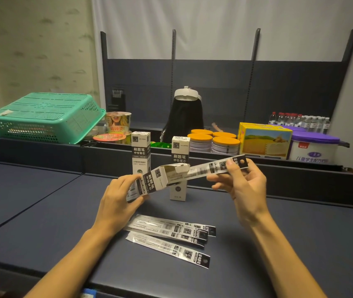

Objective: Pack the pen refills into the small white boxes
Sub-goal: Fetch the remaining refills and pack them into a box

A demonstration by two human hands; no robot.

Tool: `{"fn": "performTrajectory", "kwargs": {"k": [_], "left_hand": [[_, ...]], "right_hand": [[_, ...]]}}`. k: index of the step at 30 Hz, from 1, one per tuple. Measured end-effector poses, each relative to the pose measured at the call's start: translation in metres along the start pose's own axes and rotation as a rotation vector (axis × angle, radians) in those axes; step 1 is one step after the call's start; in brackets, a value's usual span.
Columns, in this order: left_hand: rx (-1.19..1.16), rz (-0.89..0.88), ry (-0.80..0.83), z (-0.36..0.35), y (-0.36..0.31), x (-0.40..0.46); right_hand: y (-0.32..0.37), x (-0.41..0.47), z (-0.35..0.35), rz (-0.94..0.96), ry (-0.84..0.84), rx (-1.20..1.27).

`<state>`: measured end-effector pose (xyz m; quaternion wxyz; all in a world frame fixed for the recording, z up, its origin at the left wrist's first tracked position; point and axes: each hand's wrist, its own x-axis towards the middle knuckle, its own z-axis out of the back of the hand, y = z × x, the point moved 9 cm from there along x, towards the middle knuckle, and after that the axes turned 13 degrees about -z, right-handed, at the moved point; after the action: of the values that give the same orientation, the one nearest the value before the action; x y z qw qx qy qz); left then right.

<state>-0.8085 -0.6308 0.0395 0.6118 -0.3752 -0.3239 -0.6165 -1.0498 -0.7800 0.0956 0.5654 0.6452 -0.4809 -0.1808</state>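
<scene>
Two small white boxes stood upright on the dark table point(42, 203): the left box point(140, 150) and the right box point(179, 155), both closed at the top. We held a third, the open box point(149, 182), tilted above the table in our left hand point(117, 200), fingers and thumb curled around its lower end, its flaps open toward the right. Our right hand point(243, 186) pinched the far end of a refill packet point(214, 167) between thumb and fingertips, and the packet's other end sat inside the box's mouth. Three more refill packets point(171, 237) lay flat on the table below our hands, overlapping one another. Beyond the table's back edge we saw a green basket point(46, 117) turned upside down, orange-lidded tins point(214, 140) and a yellow carton point(266, 139).
</scene>
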Motion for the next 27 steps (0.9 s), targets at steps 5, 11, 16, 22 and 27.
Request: {"fn": "performTrajectory", "kwargs": {"k": [5, 11, 16, 22, 27], "left_hand": [[0.013, 0.003, 0.006, -0.001, 0.0, 0.0], [0.019, -0.006, 0.016, -0.003, -0.001, -0.001], [0.032, -0.025, 0.021, -0.003, -0.002, 0.0], [0.025, -0.035, 0.012, -0.003, -0.004, 0.001], [0.023, -0.055, 0.027, -0.004, -0.006, 0.002]], "right_hand": [[-0.004, -0.001, -0.01, 0.019, 0.06, -0.085], [-0.021, -0.001, -0.028, 0.071, 0.148, -0.29], [-0.038, -0.005, -0.042, 0.078, 0.199, -0.402], [-0.039, -0.005, -0.043, 0.143, 0.157, -0.43], [-0.05, -0.007, -0.052, 0.119, 0.199, -0.523]]}}
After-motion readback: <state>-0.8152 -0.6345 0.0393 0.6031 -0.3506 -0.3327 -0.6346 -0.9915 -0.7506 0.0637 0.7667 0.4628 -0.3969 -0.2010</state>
